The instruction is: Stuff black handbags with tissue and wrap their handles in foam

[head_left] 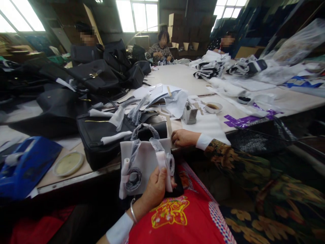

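Note:
A handbag wrapped in white foam sheet (148, 152) stands upright against the table's edge, its handles (135, 154) covered in clear plastic. My left hand (156, 184) is closed around its right side, thumb on a folded strip of white foam (161, 164). A plastic-wrapped round piece (133, 179) lies against the bag's front. My right hand (185, 138) rests at the table edge just right of the bag, fingers curled down beside a tan strip (169, 125). What its fingertips pinch, if anything, is hidden.
A black bag (101, 145) lies left on the table (177, 76), before a pile of black bags (93, 74). A blue tape dispenser (33, 162), a round tub (68, 163), a metal block (190, 113) and a tape roll (213, 107) are around. Several people sit beyond.

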Demonstrator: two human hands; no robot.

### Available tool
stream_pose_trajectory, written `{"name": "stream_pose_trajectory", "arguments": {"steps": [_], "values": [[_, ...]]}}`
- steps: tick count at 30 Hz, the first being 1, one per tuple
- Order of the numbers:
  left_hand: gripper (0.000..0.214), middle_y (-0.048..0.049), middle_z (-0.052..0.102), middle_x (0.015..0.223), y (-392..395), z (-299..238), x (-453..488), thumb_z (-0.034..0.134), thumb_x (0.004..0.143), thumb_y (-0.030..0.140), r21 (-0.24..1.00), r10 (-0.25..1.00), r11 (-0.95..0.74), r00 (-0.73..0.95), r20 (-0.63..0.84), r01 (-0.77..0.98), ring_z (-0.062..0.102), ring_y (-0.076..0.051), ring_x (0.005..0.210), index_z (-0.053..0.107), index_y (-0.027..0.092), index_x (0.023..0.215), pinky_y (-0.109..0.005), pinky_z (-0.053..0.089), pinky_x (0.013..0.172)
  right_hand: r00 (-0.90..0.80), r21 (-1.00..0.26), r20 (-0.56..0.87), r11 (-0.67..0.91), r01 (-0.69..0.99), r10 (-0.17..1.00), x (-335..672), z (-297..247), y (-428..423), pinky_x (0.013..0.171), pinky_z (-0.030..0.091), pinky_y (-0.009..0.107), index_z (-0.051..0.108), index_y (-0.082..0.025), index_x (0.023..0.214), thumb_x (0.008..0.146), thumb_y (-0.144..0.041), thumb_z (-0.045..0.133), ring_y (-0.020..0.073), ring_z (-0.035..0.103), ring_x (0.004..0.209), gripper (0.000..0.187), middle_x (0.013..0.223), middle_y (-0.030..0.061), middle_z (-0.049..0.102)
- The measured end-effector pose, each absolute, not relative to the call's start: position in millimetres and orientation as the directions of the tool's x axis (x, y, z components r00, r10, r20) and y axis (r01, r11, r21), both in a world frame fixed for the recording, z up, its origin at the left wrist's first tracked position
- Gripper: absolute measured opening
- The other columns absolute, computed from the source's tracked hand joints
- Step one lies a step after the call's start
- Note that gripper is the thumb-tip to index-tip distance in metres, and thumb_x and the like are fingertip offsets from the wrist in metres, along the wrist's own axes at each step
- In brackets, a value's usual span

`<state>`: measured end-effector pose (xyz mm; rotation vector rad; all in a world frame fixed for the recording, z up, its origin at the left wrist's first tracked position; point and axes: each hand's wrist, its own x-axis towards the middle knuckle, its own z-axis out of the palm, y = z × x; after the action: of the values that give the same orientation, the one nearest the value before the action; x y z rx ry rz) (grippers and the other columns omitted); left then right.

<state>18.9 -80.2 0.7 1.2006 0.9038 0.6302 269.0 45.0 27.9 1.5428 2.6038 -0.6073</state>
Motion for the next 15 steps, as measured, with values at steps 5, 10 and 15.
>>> {"name": "stream_pose_trajectory", "arguments": {"steps": [5, 10, 15], "values": [[0.051, -0.0039, 0.069, 0.070, -81.4, -2.3, 17.1, 0.038, 0.098, 0.065, 0.965, 0.814, 0.260, 0.531, -0.237, 0.033, 0.063, -0.017, 0.058, 0.054, 0.017, 0.095, -0.027, 0.047, 0.054, -0.483, -0.270, -0.236, 0.421, 0.866, 0.843, 264.8, 25.7, 42.2, 0.082, 0.049, 0.027, 0.081, -0.014, 0.104, 0.077, -0.024, 0.072, 0.0234, 0.067, 0.090, 0.031, 0.109, 0.0135, 0.072], [0.052, -0.0039, 0.069, 0.070, -81.8, -3.5, 18.2, 0.038, 0.098, 0.066, 0.966, 0.819, 0.256, 0.521, -0.239, 0.042, 0.063, -0.017, 0.056, 0.054, 0.017, 0.096, -0.027, 0.047, 0.053, -0.466, -0.200, -0.234, 0.427, 0.882, 0.854, 259.6, 21.9, 39.7, 0.077, 0.049, 0.029, 0.079, -0.010, 0.103, 0.074, -0.020, 0.070, 0.0258, 0.067, 0.090, 0.032, 0.109, 0.0181, 0.070], [0.054, -0.0051, 0.070, 0.071, -81.7, -1.8, 18.6, 0.038, 0.096, 0.068, 0.966, 0.819, 0.252, 0.519, -0.244, 0.057, 0.063, -0.018, 0.057, 0.054, 0.017, 0.096, -0.027, 0.047, 0.052, -0.478, -0.187, -0.259, 0.442, 0.877, 0.839, 260.7, 21.0, 45.4, 0.077, 0.049, 0.027, 0.079, -0.012, 0.103, 0.076, -0.018, 0.067, 0.0241, 0.068, 0.089, 0.030, 0.107, 0.0158, 0.072]]}}
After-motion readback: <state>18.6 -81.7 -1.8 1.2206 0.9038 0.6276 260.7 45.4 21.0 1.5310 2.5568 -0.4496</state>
